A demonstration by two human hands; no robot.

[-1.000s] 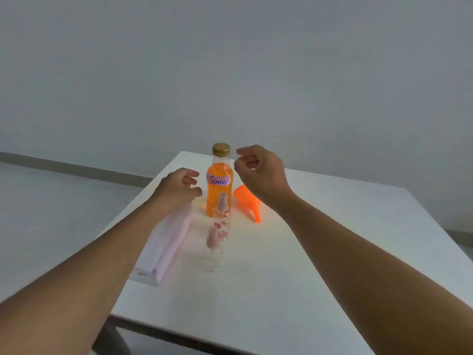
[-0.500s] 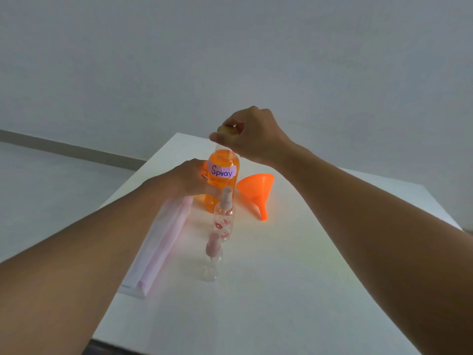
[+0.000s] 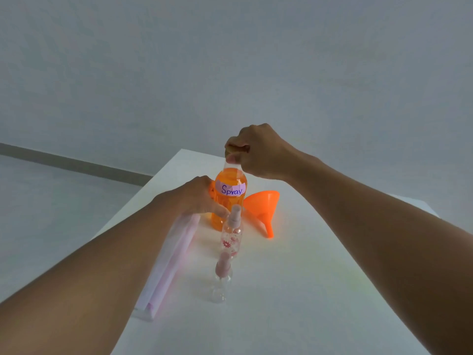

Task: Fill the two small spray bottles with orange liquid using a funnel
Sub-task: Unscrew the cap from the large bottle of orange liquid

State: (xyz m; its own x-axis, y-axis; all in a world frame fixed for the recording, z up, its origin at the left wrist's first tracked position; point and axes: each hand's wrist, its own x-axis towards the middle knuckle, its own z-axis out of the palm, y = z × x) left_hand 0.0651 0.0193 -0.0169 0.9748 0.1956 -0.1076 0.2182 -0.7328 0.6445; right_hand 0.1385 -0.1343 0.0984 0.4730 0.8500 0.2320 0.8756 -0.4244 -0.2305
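Change: left-hand grip (image 3: pixel 194 198) and right-hand grip (image 3: pixel 258 152), which hovered apart from the orange bottle (image 3: pixel 229 203) a second ago, now both hold it.
Orange bottle: upright on the far part of the white tabletop (image 3: pixel 294 290), full of orange liquid, with a pale label handwritten "Spray".
Right-hand grip: clamped from above on the cap (image 3: pixel 231 147), fingers curled round it and hiding most of it.
Left-hand grip: wrapped round the bottle's left side, thumb lying across its lower front.
Spray bottles: two small clear ones with pink tops, upright, in a line from the orange bottle toward the viewer. The farther spray bottle (image 3: pixel 231 239) has red flowers and stands just in front of it. The nearer spray bottle (image 3: pixel 221 280) is plain. Neither grip touches them.
Funnel: the orange funnel (image 3: pixel 263 208) lies on its side just right of the orange bottle, spout toward the viewer.
Left side: a long white-and-pink pack (image 3: pixel 169 265) lies beside the spray bottles, beneath the left forearm.
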